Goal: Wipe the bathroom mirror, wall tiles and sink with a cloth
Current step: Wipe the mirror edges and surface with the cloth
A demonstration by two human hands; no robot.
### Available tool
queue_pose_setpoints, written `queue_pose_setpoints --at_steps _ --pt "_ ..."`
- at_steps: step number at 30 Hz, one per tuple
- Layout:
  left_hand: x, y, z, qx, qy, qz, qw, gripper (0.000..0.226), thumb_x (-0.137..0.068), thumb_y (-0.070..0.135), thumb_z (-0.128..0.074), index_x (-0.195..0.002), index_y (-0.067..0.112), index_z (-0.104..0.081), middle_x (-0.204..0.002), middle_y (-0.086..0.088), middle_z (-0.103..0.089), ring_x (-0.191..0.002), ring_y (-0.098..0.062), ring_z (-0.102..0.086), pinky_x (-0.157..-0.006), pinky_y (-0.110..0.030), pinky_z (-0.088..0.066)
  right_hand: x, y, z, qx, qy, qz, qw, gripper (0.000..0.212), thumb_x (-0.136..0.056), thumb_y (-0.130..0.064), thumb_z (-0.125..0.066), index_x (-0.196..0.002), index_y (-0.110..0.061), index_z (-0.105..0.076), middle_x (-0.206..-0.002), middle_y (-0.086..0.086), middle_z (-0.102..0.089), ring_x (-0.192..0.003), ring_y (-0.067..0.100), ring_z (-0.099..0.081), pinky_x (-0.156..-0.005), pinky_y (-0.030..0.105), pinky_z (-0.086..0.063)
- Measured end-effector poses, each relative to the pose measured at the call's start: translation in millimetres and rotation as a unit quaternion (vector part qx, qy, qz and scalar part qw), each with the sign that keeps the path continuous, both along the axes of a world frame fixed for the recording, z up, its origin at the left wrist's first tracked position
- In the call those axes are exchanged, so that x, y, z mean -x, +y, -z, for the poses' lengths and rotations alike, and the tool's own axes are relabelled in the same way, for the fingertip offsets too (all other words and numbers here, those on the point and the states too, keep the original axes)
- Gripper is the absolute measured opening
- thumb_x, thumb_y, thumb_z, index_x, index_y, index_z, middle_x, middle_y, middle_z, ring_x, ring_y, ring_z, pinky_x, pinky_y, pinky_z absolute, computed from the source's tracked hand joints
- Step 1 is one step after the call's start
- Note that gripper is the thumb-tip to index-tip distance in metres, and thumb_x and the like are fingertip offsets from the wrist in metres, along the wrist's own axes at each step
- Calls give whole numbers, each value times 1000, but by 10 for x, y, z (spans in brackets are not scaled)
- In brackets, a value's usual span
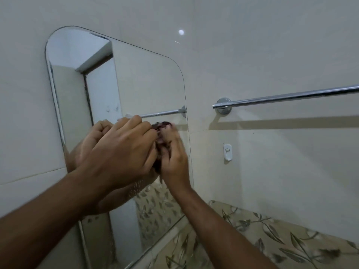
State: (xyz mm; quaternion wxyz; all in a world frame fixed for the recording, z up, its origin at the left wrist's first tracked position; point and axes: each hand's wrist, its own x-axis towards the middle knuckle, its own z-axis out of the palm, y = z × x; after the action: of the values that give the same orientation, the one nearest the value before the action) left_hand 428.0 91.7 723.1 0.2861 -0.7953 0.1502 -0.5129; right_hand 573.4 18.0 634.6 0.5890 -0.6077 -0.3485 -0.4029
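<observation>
A frameless mirror (147,80) with rounded corners hangs on pale wall tiles (252,45). In front of its lower right part both my hands hold a small bunched dark cloth (160,141) between them. My left hand (124,150) has its fingers curled round the cloth from the left. My right hand (173,152) grips it from the right and is blurred. Most of the cloth is hidden by the hands. The sink is out of view.
A chrome towel rail (287,97) runs along the wall to the right of the mirror. Below it a small white wall hook (227,151) is stuck to the tile. A band of leaf-patterned tiles (272,235) crosses the lower right.
</observation>
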Motion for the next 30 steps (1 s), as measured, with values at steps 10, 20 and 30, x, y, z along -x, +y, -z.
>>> queue_pose_setpoints --at_steps 10,20,30 --pt "-88 -5 77 16 24 -32 999 26 -93 30 -37 -69 20 -43 -70 4 -42 -70 -16 -38 -69 -33 -30 -40 -40 240 -66 125 13 990 49 -105 -21 -47 -153 -21 -38 -160 -3 -36 -148 9 -32 -120 17 -26" --pt "-211 -4 321 -5 101 -52 994 30 -96 34 -33 -70 23 -44 -68 6 -42 -67 -13 -33 -67 -31 -31 102 27 719 -75 163 -2 984 51 -107 -23 -45 -157 -20 -31 -164 -6 -28 -149 1 -24 -120 18 -25" --pt "-276 97 463 -21 145 -60 987 31 -103 38 -34 -88 24 -58 -82 7 -54 -77 -14 -47 -76 -34 -44 241 71 1218 -28 130 -19 991 53 -107 -16 -43 -157 -20 -30 -165 -7 -25 -149 -2 -21 -117 11 -24"
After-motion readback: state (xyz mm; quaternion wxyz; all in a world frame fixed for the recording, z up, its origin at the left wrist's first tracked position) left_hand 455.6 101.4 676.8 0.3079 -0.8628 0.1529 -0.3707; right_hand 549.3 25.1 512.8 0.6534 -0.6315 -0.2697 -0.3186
